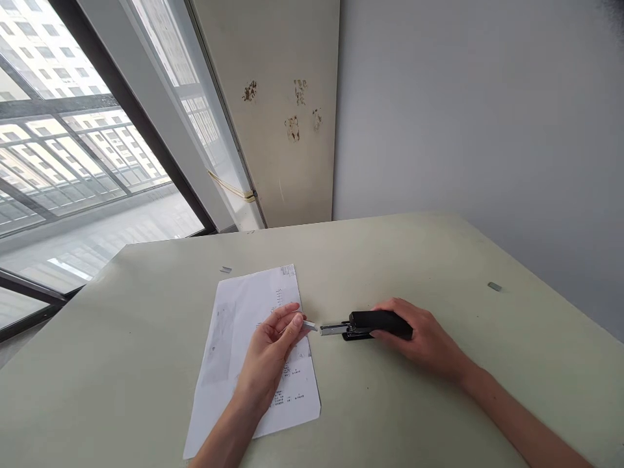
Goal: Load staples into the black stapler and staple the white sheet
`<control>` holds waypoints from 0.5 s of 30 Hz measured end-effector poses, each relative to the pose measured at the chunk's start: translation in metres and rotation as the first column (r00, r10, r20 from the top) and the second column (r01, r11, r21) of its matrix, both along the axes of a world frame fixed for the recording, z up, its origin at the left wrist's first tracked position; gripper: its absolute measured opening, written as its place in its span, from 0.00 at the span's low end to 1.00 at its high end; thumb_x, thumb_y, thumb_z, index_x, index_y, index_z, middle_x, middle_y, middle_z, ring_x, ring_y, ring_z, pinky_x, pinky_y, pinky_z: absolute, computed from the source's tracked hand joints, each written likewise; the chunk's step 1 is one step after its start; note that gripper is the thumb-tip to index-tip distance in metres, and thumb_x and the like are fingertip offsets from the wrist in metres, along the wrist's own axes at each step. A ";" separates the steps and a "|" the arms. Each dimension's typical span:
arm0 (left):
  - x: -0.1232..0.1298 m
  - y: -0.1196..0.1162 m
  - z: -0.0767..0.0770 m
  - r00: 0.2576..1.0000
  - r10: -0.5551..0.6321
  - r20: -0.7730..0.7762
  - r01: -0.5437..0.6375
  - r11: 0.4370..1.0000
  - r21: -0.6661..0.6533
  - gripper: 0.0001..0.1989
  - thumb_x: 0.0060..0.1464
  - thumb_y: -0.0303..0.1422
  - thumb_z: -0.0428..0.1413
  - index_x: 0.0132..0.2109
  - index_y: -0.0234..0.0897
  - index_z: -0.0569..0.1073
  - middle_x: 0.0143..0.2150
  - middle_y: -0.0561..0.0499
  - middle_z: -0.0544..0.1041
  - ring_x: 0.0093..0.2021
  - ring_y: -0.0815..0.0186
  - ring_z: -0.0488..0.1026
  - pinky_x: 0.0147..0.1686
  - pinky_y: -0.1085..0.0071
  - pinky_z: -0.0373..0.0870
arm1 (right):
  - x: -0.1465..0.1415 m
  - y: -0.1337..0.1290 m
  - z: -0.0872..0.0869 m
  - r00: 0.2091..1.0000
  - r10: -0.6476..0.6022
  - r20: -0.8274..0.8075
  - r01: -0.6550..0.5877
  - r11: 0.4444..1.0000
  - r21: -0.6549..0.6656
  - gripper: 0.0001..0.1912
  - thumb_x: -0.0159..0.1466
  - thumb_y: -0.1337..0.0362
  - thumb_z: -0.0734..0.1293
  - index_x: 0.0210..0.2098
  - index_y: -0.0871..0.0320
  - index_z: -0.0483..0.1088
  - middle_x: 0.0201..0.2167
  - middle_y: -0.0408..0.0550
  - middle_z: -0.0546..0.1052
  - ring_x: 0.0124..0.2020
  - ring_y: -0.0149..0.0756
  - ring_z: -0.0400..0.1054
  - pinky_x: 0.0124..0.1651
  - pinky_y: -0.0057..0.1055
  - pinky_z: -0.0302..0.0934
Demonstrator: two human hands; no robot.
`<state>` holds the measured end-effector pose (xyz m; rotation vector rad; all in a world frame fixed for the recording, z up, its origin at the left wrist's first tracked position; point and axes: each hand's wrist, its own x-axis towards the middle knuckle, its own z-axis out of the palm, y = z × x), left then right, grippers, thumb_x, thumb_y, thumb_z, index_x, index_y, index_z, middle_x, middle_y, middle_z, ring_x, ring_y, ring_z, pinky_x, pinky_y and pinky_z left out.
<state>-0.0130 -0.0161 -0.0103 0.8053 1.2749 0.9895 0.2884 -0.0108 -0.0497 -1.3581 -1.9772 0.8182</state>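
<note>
My right hand (414,331) is wrapped around a black stapler (377,322) above the table. The stapler's metal staple tray (334,329) sticks out toward the left. Between the thumb and fingers of my left hand (277,344) is a small strip of staples (309,325), its free end close to the tray's tip; a narrow gap seems to lie between them. Under my left hand lies a printed sheet of paper (253,299), partly covered by the hand and forearm.
Another staple strip (225,269) lies beyond the paper's top left corner. A further small grey strip (494,286) rests on the pale table (404,403) at the right. Past the table's far edge stand a wall (468,117), a marked panel (292,175) and windows (73,149).
</note>
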 end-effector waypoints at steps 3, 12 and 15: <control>0.005 0.001 -0.001 0.994 -0.006 -0.109 0.013 0.998 0.064 0.31 0.53 0.53 0.69 0.56 0.40 0.78 0.57 0.43 0.82 0.55 0.54 0.81 0.62 0.57 0.74 | 0.000 0.000 0.000 1.000 -0.001 0.001 0.001 1.000 -0.003 0.12 0.74 0.50 0.67 0.49 0.49 0.73 0.42 0.46 0.79 0.39 0.40 0.73 0.39 0.35 0.67; 0.011 0.004 -0.004 0.962 -0.052 -0.266 0.108 0.974 0.198 0.22 0.57 0.48 0.67 0.53 0.41 0.81 0.50 0.47 0.86 0.55 0.57 0.82 0.62 0.60 0.77 | 0.000 0.001 -0.001 1.000 -0.004 0.019 0.003 0.999 0.047 0.11 0.73 0.51 0.67 0.49 0.48 0.73 0.42 0.46 0.80 0.39 0.42 0.75 0.40 0.35 0.69; 0.009 0.001 -0.009 0.939 -0.029 -0.344 0.127 0.955 0.266 0.18 0.59 0.45 0.66 0.52 0.43 0.81 0.48 0.48 0.86 0.53 0.57 0.83 0.58 0.60 0.79 | 0.000 0.001 0.000 1.000 -0.007 0.016 0.006 0.999 0.043 0.11 0.73 0.51 0.68 0.49 0.49 0.73 0.42 0.46 0.80 0.39 0.41 0.75 0.40 0.35 0.69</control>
